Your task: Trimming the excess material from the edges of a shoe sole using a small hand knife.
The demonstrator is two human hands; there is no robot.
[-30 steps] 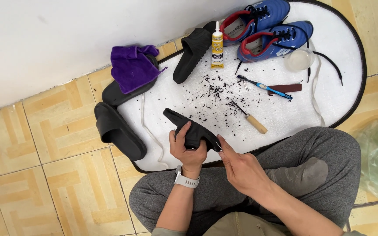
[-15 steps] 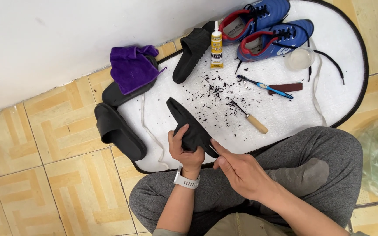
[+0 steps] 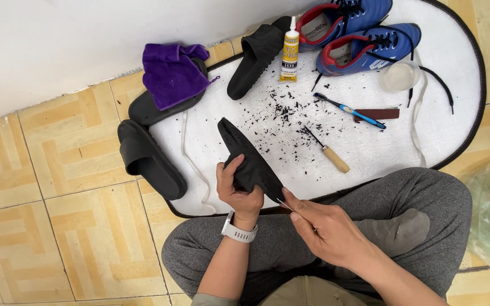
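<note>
My left hand (image 3: 239,191), with a white watch on its wrist, is shut around the middle of a black slide sandal (image 3: 244,148). The sandal is held on edge over the near rim of the white mat (image 3: 370,161), with its toe pointing away from me. My right hand (image 3: 324,226) pinches a thin metal pin (image 3: 283,203) whose tip touches the sandal's near end. Both hands are above my crossed legs in grey trousers.
On the mat lie black crumbs (image 3: 290,113), a wooden-handled awl (image 3: 329,153), a blue toothbrush (image 3: 350,110), a brown strip (image 3: 378,113), a glue bottle (image 3: 289,51), a clear cup (image 3: 399,75), blue shoes (image 3: 364,34) and a black slide (image 3: 256,54). A purple cloth (image 3: 171,73) and another black slide (image 3: 148,156) lie at the left.
The sandal's far end has swung up and away from me in my left hand. My right hand has closed in on its near end.
</note>
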